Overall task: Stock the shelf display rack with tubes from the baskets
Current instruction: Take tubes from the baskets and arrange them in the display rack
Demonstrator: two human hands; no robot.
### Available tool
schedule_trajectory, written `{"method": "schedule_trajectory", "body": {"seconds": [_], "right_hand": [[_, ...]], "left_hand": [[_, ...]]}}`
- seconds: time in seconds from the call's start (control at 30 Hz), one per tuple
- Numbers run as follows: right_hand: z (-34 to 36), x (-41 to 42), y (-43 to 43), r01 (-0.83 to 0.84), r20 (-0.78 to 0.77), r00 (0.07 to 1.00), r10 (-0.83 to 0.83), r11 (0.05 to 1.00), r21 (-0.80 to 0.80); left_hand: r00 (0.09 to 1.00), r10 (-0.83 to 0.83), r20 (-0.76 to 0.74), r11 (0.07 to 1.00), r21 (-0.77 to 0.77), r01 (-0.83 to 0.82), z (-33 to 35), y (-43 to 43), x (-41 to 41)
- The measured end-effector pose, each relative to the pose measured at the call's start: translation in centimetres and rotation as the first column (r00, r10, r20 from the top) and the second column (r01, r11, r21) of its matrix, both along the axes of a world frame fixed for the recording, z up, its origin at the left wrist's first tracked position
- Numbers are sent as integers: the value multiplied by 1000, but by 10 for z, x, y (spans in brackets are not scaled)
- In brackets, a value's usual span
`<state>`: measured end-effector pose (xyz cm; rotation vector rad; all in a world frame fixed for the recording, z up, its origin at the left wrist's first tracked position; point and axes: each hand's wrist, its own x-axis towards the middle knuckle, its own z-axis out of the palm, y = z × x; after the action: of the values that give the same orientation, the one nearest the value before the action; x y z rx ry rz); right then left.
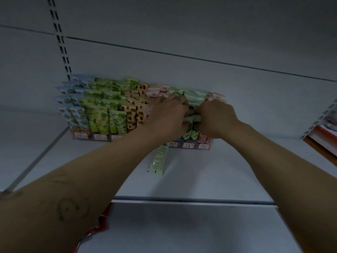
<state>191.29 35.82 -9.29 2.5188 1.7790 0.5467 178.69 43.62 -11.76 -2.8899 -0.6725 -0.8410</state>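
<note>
- White shelf (237, 170) carries the display rack (189, 145), which stands at the back against the rear panel, with price labels (99, 136) along its clear front wall.
- Rows of patterned tubes (102, 114) stand upright in the rack: blue at the left, then green, red-spotted, pink and pale green towards the right.
- Both bare forearms reach up to the rack's right half, and the two hands meet over the pale green column.
- The left hand (167, 114) lies over the tube tops, fingers reaching back among them — whether it grips anything I cannot tell.
- The right hand (217, 115) is curled into a fist, its fingers closed round a pale tube (193, 117) that lies crosswise between the two hands, just above the front row.
- One loose tube (158, 159) lies flat on the shelf just in front of the rack, printed back upward, crimped end nearest the camera.
- A slotted upright (61, 42) runs up the back panel at the left.
- A red basket (99, 225) shows only as an edge below the shelf, behind the left forearm.
</note>
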Motion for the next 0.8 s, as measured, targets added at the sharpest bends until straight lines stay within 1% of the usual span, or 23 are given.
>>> {"method": "schedule_trajectory", "body": {"seconds": [0.13, 0.33, 0.43, 0.63, 0.8], "right_hand": [[9, -1, 2, 15, -1, 1000, -15, 999, -37], [7, 1, 7, 32, 42, 999, -30, 998, -55], [8, 1, 9, 36, 51, 998, -32, 996, -81], [4, -2, 6, 37, 67, 997, -34, 998, -46], [4, -9, 2, 52, 81, 996, -45, 995, -86]], "left_hand": [[999, -8, -33, 1000, -24, 7, 3, 1, 0], [999, -38, 14, 999, -36, 38, -2, 2, 1], [999, -50, 2, 998, -49, 50, -2, 1, 1], [999, -40, 5, 999, -9, 40, -2, 3, 0], [999, -30, -33, 999, 27, 31, 0, 3, 1]]}}
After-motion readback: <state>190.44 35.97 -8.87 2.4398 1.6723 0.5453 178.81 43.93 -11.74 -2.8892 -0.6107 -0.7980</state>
